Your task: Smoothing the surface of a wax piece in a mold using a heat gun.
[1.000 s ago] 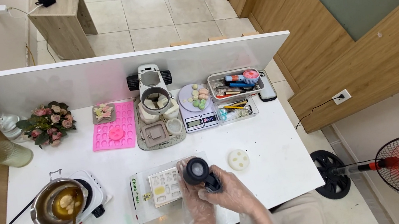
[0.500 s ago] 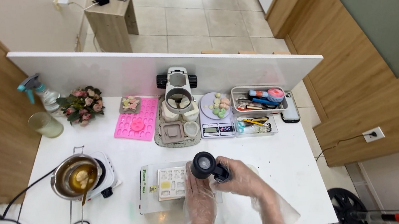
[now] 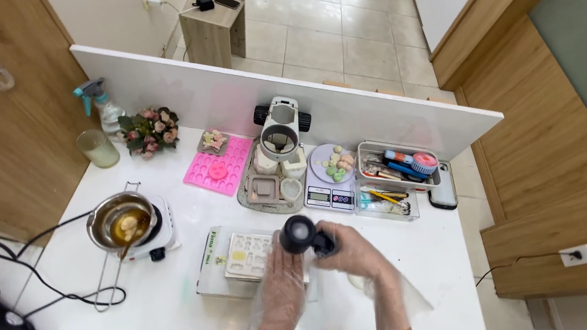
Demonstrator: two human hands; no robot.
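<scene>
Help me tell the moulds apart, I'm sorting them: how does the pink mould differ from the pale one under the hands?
The pink mould is bright pink; the pale mould is off-white. The pink mould lies bare on the table near the flowers; the pale mould rests on a clear tray. The pink mould is in full view; the left hand hides part of the pale mould. Both are flat and rectangular.

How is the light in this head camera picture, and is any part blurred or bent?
Head view: soft, even daylight, weak shadows on the white table; straight edges bow, as with a wide lens; both gloved hands, left hand and right hand, look slightly soft around the black cylinder; faint glare on the metal pot.
</scene>
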